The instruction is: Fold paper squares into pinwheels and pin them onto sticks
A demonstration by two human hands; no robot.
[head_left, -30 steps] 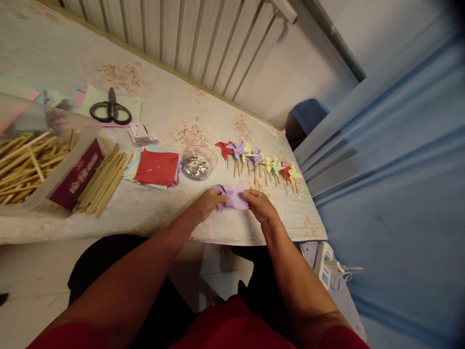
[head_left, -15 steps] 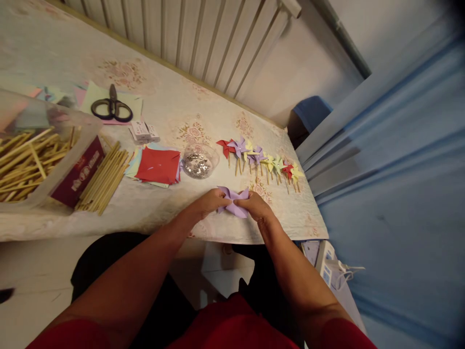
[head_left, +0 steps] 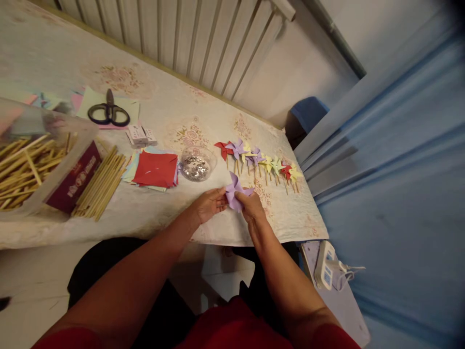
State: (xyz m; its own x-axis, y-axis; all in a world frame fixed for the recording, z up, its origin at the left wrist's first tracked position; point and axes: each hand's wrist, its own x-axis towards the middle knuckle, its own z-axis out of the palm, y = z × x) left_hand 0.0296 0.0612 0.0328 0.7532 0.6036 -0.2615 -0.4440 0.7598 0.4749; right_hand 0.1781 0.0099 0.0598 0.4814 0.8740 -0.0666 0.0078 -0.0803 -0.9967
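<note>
- The left hand (head_left: pixel 208 204) pinches the left side of a purple paper pinwheel (head_left: pixel 234 190), fingers closed on the paper.
- The right hand (head_left: pixel 250 206) grips the same pinwheel from the right, its fingertips closed on the folded flaps.
- The pinwheel sits between both hands, just above the table (head_left: pixel 170 111) near its front edge, towards the right end.
- Just behind the hands, a row of finished pinwheels (head_left: pixel 259 161) on sticks lies along the right end of the table.
- A clear dish of silver sequins (head_left: pixel 196 165) stands near the left hand, further back from the front edge.
- Left of the dish lies a stack of coloured paper squares (head_left: pixel 155 168), red on top.
- A bundle of wooden sticks (head_left: pixel 99 180) lies near the front edge, beside a clear box (head_left: pixel 32 165) holding more sticks at the left end.
- Black scissors (head_left: pixel 108 111) rest on paper towards the back left.
</note>
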